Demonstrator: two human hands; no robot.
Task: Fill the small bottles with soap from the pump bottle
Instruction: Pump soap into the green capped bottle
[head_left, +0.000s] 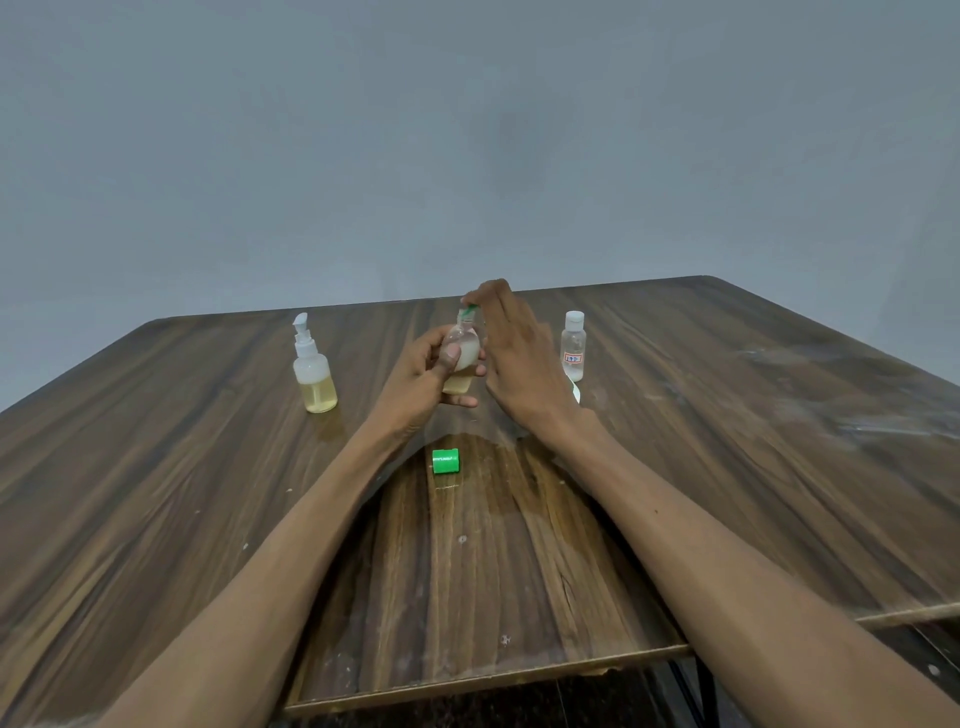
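My left hand grips a small clear bottle above the table's middle; yellowish soap shows in its lower part. My right hand pinches a small green piece at the bottle's mouth. The pump bottle, clear with a white pump and yellow soap in its lower half, stands to the left. A second small clear bottle with a white cap and a red-marked label stands upright to the right. A green cap lies on its side nearer me.
The wooden table has a near edge with a lower board in front. A white round thing peeks out behind my right wrist. A grey wall rises behind the table.
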